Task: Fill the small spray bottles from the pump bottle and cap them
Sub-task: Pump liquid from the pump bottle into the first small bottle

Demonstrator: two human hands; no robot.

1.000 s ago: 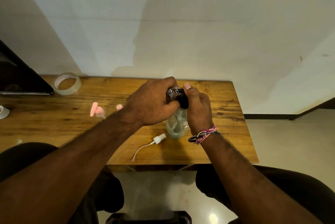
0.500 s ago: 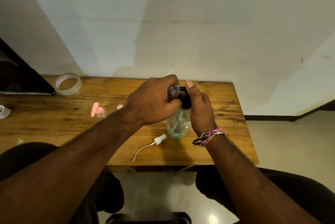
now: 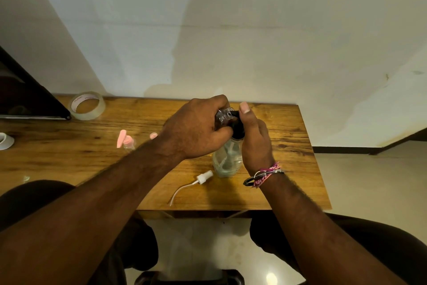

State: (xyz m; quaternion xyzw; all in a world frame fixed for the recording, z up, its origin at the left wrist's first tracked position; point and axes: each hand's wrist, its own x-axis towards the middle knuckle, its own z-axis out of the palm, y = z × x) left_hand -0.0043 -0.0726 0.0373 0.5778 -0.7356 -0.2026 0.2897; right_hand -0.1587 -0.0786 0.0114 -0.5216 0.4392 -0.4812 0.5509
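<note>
Your left hand (image 3: pixel 196 132) grips the small spray bottle (image 3: pixel 223 115), its open neck tipped against the black pump head (image 3: pixel 238 126); your right hand (image 3: pixel 254 141) curls round the pump bottle (image 3: pixel 227 160) standing on the table (image 3: pixel 288 137), thumb on top; keep neck under spout; press slowly.

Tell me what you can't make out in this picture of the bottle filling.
Head view only:
- Small bottle: its body is hidden inside the left hand; fill level unknown.
- Pump bottle: its black pump top is partly covered by the right hand.
- White object: cut by the left edge.
</note>
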